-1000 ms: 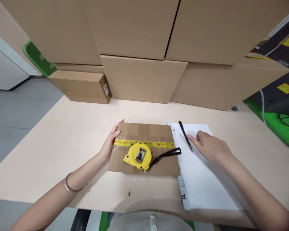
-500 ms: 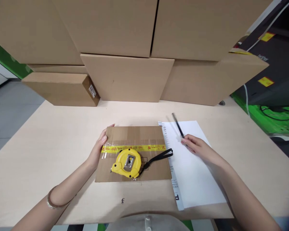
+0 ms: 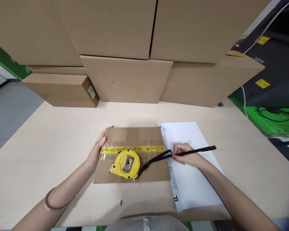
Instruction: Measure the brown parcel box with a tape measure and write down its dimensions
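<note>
My left hand (image 3: 98,147) grips the left edge of a flat cardboard box (image 3: 132,136), its thumb at the side and the other fingers partly hidden behind it. Yellow printed tape (image 3: 144,149) runs across the top. On the box lies a yellow tape measure (image 3: 126,163), its black wrist strap (image 3: 156,158) stretching to the right edge. My right hand (image 3: 184,154) is closed around a black pen (image 3: 202,150) with its tip end pointing left, close to the strap's loop. Below this hand is a white sheet (image 3: 195,189) with a printed strip down its left side.
Large cardboard boxes (image 3: 125,80) stand stacked along the back of the pale table (image 3: 50,154). A smaller box (image 3: 60,91) with a label sits at the back left. Dark equipment (image 3: 279,70) and cables rest on a green surface (image 3: 274,122) at the right.
My right hand has moved left and slightly down towards the box. The pen has swung from upright-leaning to nearly level, its long end now pointing right. My left hand stays on the box.
</note>
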A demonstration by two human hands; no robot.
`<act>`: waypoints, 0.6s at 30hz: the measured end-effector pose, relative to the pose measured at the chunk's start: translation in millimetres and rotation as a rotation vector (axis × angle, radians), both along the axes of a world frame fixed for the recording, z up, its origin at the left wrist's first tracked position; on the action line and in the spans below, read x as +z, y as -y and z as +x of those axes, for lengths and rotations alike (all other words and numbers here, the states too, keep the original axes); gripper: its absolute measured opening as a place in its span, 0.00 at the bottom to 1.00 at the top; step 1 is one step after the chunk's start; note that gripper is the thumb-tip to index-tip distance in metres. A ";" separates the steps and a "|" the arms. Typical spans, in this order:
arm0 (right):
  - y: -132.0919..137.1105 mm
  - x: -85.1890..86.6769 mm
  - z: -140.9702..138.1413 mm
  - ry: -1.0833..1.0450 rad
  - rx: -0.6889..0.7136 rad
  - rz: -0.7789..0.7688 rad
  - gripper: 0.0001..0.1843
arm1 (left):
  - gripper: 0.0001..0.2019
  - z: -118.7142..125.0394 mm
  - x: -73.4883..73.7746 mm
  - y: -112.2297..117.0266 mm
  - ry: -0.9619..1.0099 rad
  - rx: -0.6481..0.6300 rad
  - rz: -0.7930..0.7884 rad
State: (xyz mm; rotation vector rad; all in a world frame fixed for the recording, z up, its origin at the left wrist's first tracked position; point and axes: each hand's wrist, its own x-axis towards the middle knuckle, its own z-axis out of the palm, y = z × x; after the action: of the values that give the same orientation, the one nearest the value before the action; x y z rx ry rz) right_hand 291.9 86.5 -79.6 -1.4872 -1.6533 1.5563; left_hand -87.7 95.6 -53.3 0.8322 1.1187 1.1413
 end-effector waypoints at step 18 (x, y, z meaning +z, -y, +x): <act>1.2 -7.9 3.9 -0.027 0.029 0.017 0.16 | 0.29 -2.5 -5.4 0.5 0.038 -0.032 0.032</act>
State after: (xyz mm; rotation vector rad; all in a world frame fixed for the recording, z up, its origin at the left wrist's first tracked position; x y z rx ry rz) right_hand 295.8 85.3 -87.5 -1.4333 -1.6755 1.5669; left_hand -90.2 95.0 -58.7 0.8469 1.0551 1.1461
